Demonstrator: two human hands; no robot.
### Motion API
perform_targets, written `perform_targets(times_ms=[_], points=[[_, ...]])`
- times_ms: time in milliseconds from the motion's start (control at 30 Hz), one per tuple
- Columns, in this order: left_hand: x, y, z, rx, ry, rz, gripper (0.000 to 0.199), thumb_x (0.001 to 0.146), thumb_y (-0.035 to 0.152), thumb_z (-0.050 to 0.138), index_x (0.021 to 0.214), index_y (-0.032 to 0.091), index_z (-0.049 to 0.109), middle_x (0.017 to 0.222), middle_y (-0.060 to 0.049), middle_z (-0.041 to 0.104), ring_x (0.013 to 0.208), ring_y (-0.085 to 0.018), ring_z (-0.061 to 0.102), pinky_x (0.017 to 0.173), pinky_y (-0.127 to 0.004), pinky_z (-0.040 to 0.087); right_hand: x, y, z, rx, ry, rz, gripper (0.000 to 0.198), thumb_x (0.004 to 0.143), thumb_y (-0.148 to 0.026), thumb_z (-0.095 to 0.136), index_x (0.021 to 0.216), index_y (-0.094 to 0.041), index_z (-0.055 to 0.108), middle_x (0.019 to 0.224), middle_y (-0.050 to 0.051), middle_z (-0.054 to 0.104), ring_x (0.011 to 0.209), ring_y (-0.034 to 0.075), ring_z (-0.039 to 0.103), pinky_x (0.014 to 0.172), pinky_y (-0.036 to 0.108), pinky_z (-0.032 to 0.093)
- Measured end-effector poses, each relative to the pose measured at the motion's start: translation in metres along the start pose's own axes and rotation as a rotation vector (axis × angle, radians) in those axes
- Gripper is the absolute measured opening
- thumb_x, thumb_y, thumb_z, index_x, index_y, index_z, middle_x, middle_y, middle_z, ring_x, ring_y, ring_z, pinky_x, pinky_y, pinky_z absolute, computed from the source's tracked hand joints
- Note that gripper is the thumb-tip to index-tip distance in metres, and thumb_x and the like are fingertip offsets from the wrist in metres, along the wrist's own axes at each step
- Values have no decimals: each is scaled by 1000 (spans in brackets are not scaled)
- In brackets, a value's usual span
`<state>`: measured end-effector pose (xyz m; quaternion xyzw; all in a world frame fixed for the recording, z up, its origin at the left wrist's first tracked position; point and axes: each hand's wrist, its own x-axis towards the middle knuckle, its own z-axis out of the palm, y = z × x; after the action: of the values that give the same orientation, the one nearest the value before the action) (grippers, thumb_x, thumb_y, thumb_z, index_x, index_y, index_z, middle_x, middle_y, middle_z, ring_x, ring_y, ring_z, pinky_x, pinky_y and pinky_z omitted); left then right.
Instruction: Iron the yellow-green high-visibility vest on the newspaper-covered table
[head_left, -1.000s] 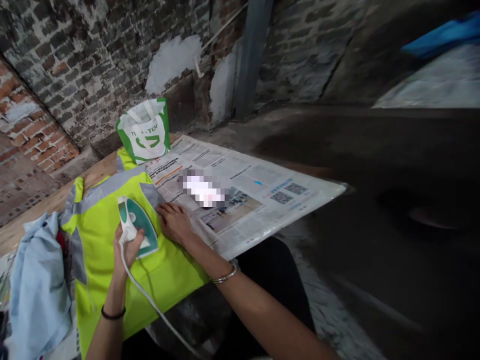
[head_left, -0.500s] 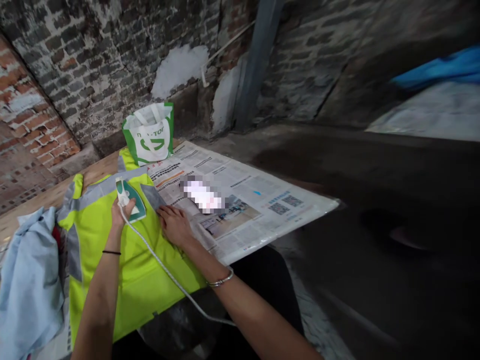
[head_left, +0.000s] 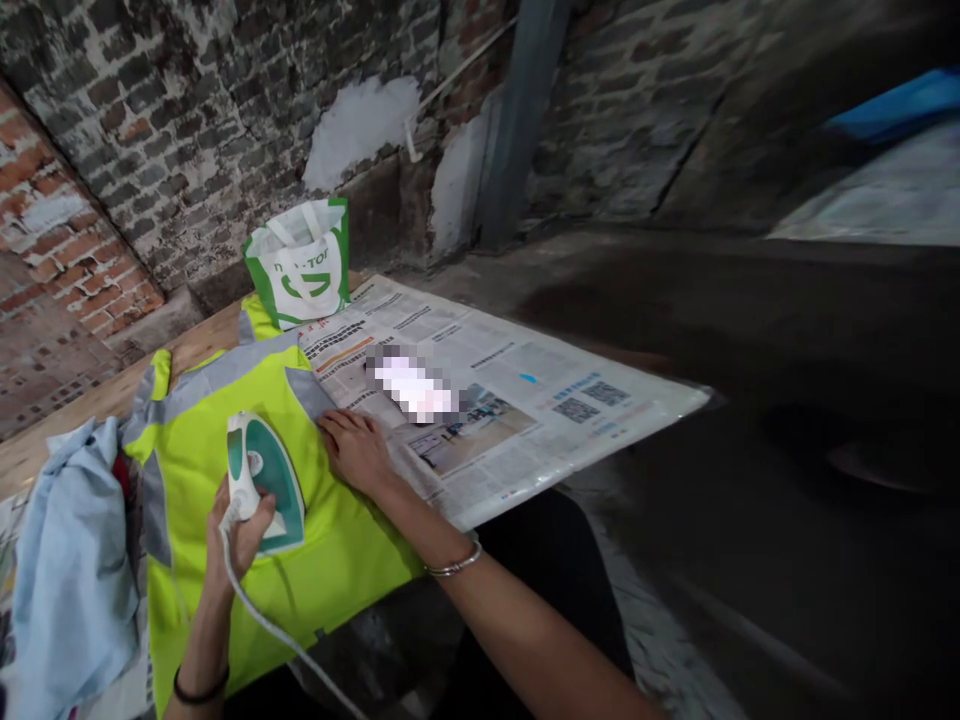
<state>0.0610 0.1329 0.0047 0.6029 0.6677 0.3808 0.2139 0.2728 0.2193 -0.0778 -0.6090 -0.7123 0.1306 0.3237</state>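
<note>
As the left hand (head_left: 241, 535), wrapped round the iron (head_left: 283, 485), draws it back from the yellow garment's (head_left: 337, 560) grey band (head_left: 229, 372) to its middle, the stroke seems to favour nearer cloth; the right hand (head_left: 358, 452) lies flat, gripping nothing visible, along the garment's right side.

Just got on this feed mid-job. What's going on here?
The left hand grips the iron by its handle, over the yellow vest. The right hand rests at the vest's edge, beside the newspaper. A bag stands at the vest's far end, and a light-blue cloth lies to its left.
</note>
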Motion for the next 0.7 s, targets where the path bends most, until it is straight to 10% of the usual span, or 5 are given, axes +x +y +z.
perform_targets(times_ms=[167, 467, 700], points=[[10, 1, 1, -9, 31, -45, 30, 68, 43, 79, 85, 19, 73, 77, -6, 75, 72, -23, 71, 67, -33, 59, -2, 2, 3, -19, 10, -6, 42, 104, -20, 44, 137, -22, 72, 150, 9, 65, 141, 28, 52, 114, 45, 35], [126, 27, 28, 27, 151, -140, 23, 80, 27, 79, 97, 14, 73, 92, -14, 78, 96, -29, 76, 86, -39, 59, -2, 4, 5, -37, 5, -18, 42, 104, -19, 46, 136, -21, 72, 150, 9, 66, 141, 28, 53, 114, 43, 36], [60, 5, 8, -36, 134, -137, 37, 77, 37, 77, 108, 17, 74, 89, -4, 78, 81, -23, 74, 77, -35, 61, -2, 5, 6, -28, 10, -11, 42, 104, -20, 45, 137, -20, 72, 150, 9, 66, 141, 28, 52, 114, 44, 34]])
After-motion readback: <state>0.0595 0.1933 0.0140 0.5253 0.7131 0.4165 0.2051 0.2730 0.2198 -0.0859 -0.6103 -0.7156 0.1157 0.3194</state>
